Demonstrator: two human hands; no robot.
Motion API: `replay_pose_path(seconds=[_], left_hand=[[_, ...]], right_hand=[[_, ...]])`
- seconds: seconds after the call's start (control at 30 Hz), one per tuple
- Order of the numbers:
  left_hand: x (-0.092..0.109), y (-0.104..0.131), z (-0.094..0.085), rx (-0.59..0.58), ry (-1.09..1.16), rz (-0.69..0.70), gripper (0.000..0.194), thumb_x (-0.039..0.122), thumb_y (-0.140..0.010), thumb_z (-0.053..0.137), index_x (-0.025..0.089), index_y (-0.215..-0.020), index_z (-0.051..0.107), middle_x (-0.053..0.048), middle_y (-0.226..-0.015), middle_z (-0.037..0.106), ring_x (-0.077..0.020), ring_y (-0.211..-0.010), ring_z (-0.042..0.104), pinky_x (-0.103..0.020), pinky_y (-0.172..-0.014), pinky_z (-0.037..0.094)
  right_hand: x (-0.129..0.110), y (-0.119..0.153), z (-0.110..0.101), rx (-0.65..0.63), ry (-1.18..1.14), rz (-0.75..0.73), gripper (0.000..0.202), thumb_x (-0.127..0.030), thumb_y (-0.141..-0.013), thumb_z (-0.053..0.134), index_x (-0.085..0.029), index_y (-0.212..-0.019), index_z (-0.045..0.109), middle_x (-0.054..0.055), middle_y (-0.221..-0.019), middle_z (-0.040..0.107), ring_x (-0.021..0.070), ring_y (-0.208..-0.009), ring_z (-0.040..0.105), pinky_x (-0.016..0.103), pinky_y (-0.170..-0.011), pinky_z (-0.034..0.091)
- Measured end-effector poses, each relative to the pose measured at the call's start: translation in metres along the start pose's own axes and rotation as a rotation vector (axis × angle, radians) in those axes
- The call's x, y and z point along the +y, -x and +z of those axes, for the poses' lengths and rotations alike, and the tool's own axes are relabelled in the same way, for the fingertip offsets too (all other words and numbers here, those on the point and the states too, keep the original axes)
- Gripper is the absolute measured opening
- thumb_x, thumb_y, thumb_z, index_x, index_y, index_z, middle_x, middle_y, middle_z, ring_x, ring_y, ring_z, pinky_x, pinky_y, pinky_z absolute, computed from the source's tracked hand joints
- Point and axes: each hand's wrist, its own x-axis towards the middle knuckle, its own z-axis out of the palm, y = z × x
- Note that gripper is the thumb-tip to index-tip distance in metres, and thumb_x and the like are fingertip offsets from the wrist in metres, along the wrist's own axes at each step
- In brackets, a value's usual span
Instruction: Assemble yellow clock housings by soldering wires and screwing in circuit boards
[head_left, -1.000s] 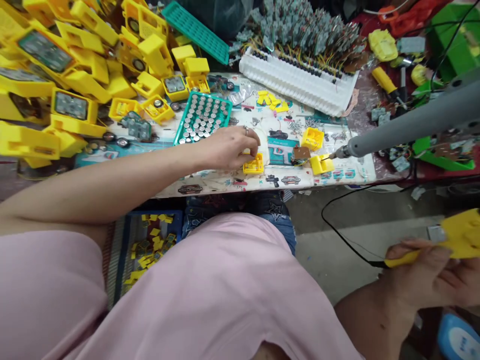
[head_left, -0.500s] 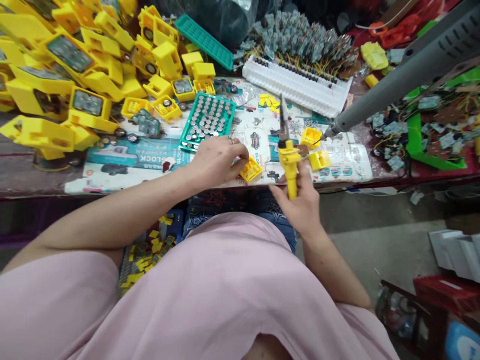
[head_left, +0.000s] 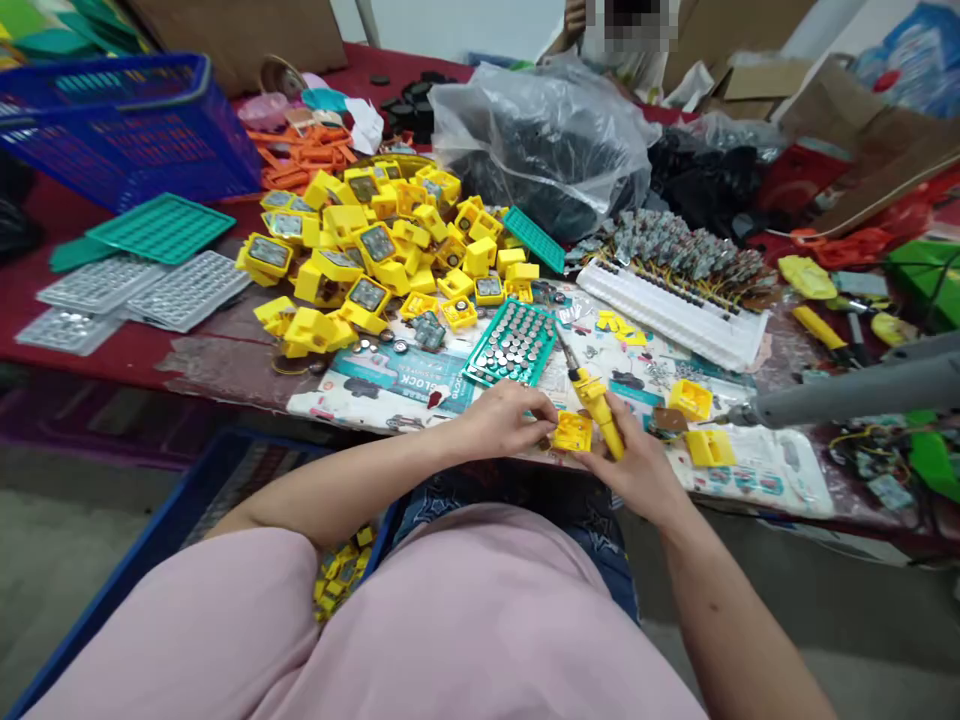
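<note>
Yellow plastic casing (head_left: 573,433) sits between the hands at the table (head_left: 225,362); right hand (head_left: 637,465) grips a yellow-handled soldering iron (head_left: 598,408), left hand (head_left: 508,418) curls beside the casing, its hold unclear.

Head view: from my head, forward and down, close over my fingers (head_left: 537,400)
Surface (head_left: 217,365): near edge crosses mid-view

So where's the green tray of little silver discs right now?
In the head view, the green tray lies near the middle, just beyond the left hand, with the pile of yellow casings to its upper left.
</note>
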Motion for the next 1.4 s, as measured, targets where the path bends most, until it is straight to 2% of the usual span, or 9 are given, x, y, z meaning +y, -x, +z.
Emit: replay_pose_path(seconds=[0.07,0.17,0.3,0.47,0.67,0.83,1.07,1.3,1.4], left_hand=[[0.001,-0.003,0.001,-0.008,-0.114,0.015,0.009,0.018,-0.089,0.064,0.019,-0.089,0.072,-0.004,-0.087,0.078,-0.0196,-0.087,0.072,-0.033,-0.083,0.050],[0.000,-0.007,0.004,-0.013,-0.260,0.048,0.013,0.019,-0.091,0.059,0.018,-0.090,0.072,-0.007,-0.087,0.077,-0.0224,-0.087,0.071,-0.038,-0.084,0.048],[-0.005,-0.010,0.006,-0.021,-0.314,0.093,0.019,0.023,-0.093,0.054,0.018,-0.091,0.072,-0.008,-0.083,0.075,-0.0236,-0.084,0.068,-0.038,-0.079,0.046],[-0.007,-0.014,0.006,-0.064,-0.363,0.075,0.025,0.027,-0.092,0.050,0.017,-0.090,0.072,-0.009,-0.082,0.074,-0.0254,-0.084,0.067,-0.039,-0.078,0.046],[0.003,-0.028,0.008,-0.093,-0.447,0.133,0.028,0.027,-0.091,0.048,0.016,-0.087,0.073,-0.010,-0.087,0.073,-0.0273,-0.092,0.066,-0.040,-0.079,0.049],[0.004,-0.037,0.017,-0.121,-0.441,0.132,0.025,0.023,-0.088,0.049,0.015,-0.090,0.073,-0.009,-0.098,0.075,-0.0251,-0.090,0.068,-0.039,-0.082,0.052],[0.010,-0.037,0.020,-0.212,-0.518,-0.001,0.031,0.026,-0.087,0.047,0.015,-0.094,0.075,-0.012,-0.088,0.076,-0.0296,-0.089,0.072,-0.036,-0.071,0.050],[0.014,-0.038,0.018,-0.232,-0.531,-0.040,0.031,0.028,-0.088,0.047,0.016,-0.096,0.075,-0.012,-0.093,0.077,-0.0305,-0.092,0.072,-0.035,-0.069,0.049],[0.013,-0.038,0.018,-0.242,-0.528,-0.032,0.032,0.029,-0.088,0.046,0.016,-0.097,0.075,-0.012,-0.093,0.077,-0.0315,-0.094,0.073,-0.036,-0.069,0.049]], right_hand=[[0.002,-0.010,-0.010,-0.080,-0.013,-0.021,0.076,-0.037,-0.077,0.075,-0.021,-0.146,0.049,0.009,-0.106,0.076,0.0252,-0.077,0.073,0.040,-0.070,0.061],[0.000,-0.011,-0.020,-0.026,-0.039,0.011,0.077,-0.043,-0.076,0.076,-0.021,-0.145,0.051,0.008,-0.107,0.076,0.0209,-0.068,0.071,0.036,-0.066,0.060],[-0.010,0.020,-0.039,0.126,0.019,0.023,0.054,-0.043,-0.098,0.052,-0.027,-0.149,0.048,0.002,-0.091,0.078,0.0143,-0.055,0.065,0.031,-0.063,0.058],[-0.030,0.066,-0.083,0.225,0.495,-0.164,0.054,-0.030,-0.098,0.055,-0.031,-0.152,0.044,0.007,-0.123,0.074,0.0163,-0.073,0.074,0.027,-0.070,0.057],[-0.042,0.099,-0.120,0.083,0.932,-0.312,0.067,-0.024,-0.094,0.063,-0.025,-0.156,0.038,0.006,-0.106,0.079,0.0197,-0.079,0.075,0.031,-0.055,0.048],[-0.051,0.105,-0.127,-0.016,1.162,-0.303,0.073,-0.012,-0.089,0.059,-0.019,-0.157,0.035,0.006,-0.083,0.077,0.0200,-0.056,0.060,0.034,-0.043,0.030],[-0.075,0.087,-0.128,-0.081,1.267,-0.407,0.052,-0.002,-0.092,0.042,-0.007,-0.142,0.053,0.008,-0.088,0.076,0.0184,-0.061,0.059,0.033,-0.048,0.035],[-0.089,0.072,-0.126,-0.231,1.312,-0.433,0.057,-0.001,-0.086,0.032,-0.006,-0.139,0.053,0.011,-0.089,0.074,0.0243,-0.063,0.061,0.037,-0.054,0.042],[-0.093,0.066,-0.122,-0.287,1.312,-0.385,0.059,-0.005,-0.085,0.030,-0.015,-0.136,0.057,0.010,-0.085,0.073,0.0255,-0.064,0.060,0.038,-0.053,0.040]])
